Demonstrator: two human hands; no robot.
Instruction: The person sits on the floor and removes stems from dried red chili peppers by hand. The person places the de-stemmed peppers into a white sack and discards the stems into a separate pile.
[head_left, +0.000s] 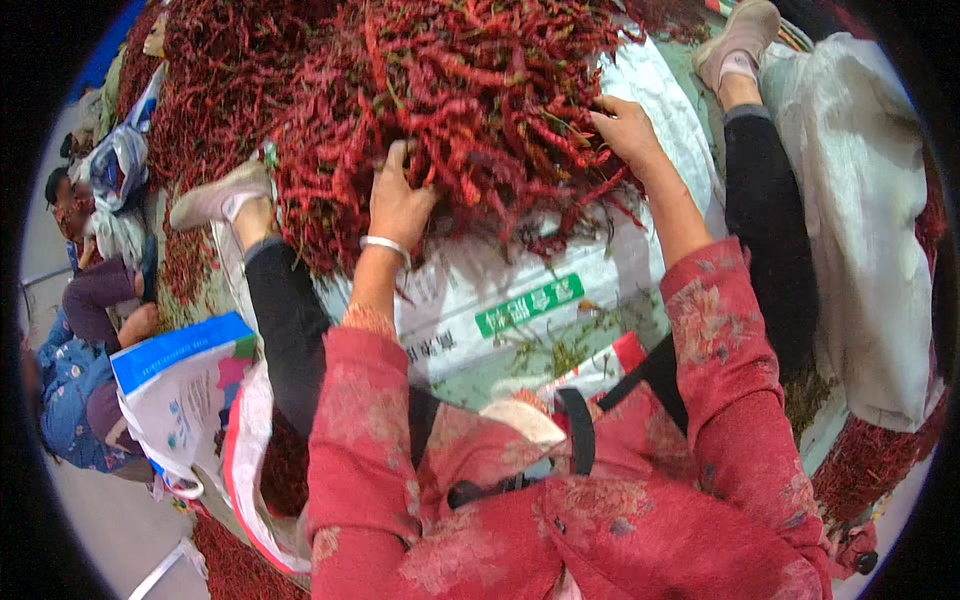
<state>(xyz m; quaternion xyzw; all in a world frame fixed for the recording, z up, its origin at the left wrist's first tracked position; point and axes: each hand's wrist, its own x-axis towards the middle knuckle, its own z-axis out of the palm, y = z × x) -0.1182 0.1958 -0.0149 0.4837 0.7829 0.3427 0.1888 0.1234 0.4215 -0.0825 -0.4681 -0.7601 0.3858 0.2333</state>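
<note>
A large heap of dried red chili peppers (465, 112) lies before me, partly on a white woven plastic sack (450, 300) with a green printed band. My left hand (401, 199), a white bangle at its wrist, reaches into the near left part of the heap with its fingers curled among the peppers. At the heap's right edge, my right hand (630, 135) touches the peppers with bent fingers. Peppers partly hide the fingertips of both hands, so a firm grip on any pepper cannot be made out.
My outstretched legs flank the heap, with a shoe (225, 195) on the left. Loose stems (559, 352) lie near my lap. A printed sack (187, 375) stands open at left, a bulky white sack (870, 225) at right. Another person (75, 397) sits at far left.
</note>
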